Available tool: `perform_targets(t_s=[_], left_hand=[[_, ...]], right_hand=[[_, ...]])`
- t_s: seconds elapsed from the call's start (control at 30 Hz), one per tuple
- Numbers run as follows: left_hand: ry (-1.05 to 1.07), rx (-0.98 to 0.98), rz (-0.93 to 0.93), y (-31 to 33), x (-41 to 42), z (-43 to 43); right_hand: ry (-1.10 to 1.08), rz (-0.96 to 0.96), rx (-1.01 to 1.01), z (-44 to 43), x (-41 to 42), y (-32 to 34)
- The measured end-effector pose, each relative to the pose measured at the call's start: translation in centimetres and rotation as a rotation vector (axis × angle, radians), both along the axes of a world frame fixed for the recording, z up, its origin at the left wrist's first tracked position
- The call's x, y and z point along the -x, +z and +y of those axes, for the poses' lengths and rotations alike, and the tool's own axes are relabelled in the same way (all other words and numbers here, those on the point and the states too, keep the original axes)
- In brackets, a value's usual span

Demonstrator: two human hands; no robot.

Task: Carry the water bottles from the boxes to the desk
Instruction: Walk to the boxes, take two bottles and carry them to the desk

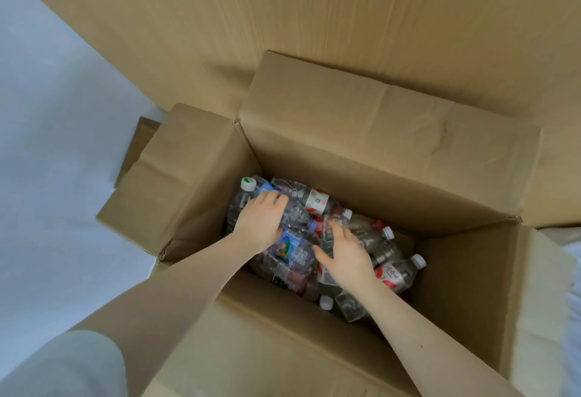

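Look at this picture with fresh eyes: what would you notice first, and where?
A big open cardboard box fills the middle, with a jumble of plastic bottles at its bottom. Both bare hands reach in: the left hand grips a crumpled bottle at the pile's left, the right hand curls over a clear bottle in the middle.

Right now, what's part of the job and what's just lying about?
Job: box, bottles, left hand, right hand.
Lying about: cardboard sheet behind the box, cardboard scrap left of it, white cloth at the right edge.
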State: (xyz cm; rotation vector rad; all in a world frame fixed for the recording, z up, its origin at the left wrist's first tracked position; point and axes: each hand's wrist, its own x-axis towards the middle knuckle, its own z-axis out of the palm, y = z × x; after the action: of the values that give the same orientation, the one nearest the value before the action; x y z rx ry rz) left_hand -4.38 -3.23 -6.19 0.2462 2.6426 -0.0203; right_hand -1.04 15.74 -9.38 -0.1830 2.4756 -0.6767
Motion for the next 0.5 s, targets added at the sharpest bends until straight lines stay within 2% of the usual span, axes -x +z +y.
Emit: perform_targets(t_s=[0.17,0.5], left_hand=[[-0.123,0.040,-0.028,-3.0,1.5,0.0],[-0.283,0.205,-0.219,-7.4,5.4,-0.8]], right_hand=[[0.012,-0.018,0.015,-0.6,-0.2,-2.9],[0.019,0.028,-0.048,-2.2,-1.4,-6.4]])
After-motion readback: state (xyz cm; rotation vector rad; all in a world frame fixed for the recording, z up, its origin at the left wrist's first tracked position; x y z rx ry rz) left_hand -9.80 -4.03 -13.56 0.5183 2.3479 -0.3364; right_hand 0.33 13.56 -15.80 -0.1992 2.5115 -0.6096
